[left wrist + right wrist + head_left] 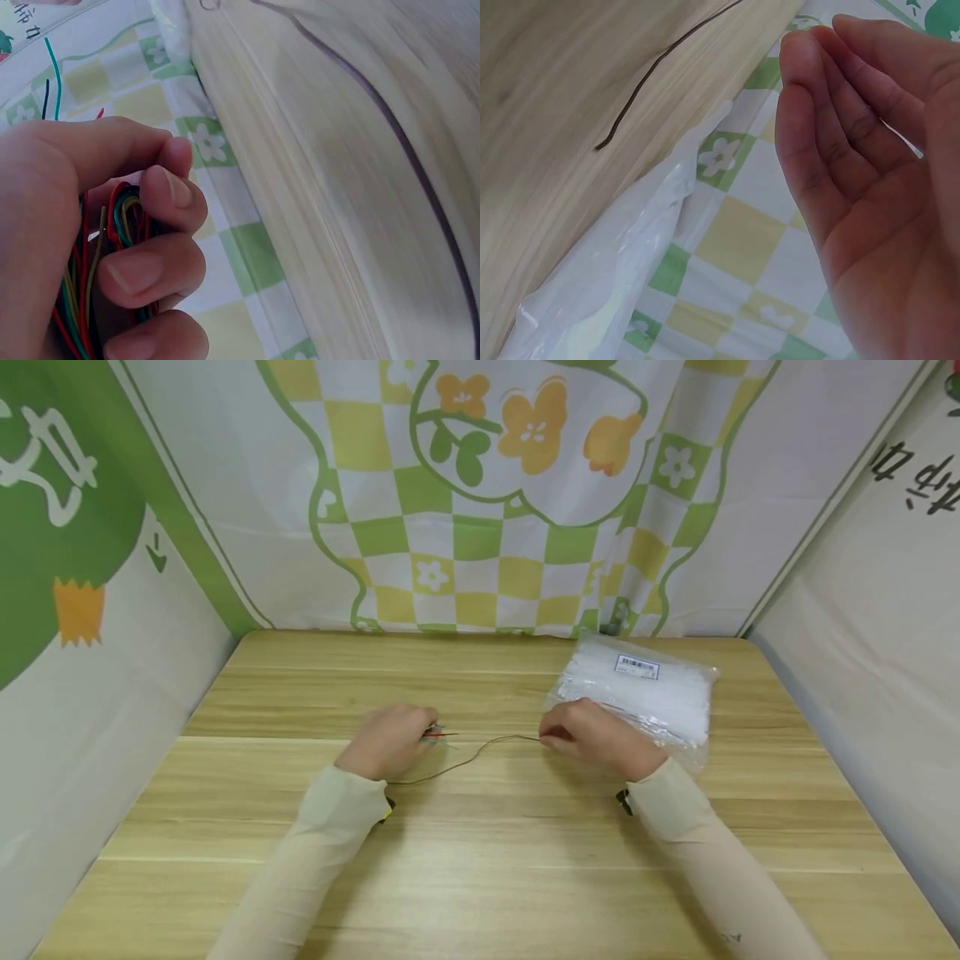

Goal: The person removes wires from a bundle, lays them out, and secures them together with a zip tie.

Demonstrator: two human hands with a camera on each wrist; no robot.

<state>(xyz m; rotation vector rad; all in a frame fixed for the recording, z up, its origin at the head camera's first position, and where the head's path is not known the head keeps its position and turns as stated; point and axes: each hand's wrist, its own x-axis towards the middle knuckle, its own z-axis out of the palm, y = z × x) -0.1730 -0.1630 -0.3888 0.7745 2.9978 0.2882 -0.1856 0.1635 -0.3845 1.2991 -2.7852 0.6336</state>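
Observation:
My left hand (388,739) curls its fingers round a looped bundle of thin wires (129,214) in red, green, yellow and black. A few wire ends stick out past the thumb side in the left wrist view. One dark brown wire (474,757) lies apart on the wooden table, bending from below the left hand towards the right. Its far end comes up to the fingertips of my right hand (600,739) in the head view. From the right wrist, that hand shows loosely bent fingers (799,127) with nothing between them, and the wire end lies on the tabletop away from them.
Just behind the right hand lies a clear plastic bag (678,693) packed with white strips, a barcode label (637,667) on top. Printed curtains (517,577) surround the wooden table (487,893) at the back and both sides.

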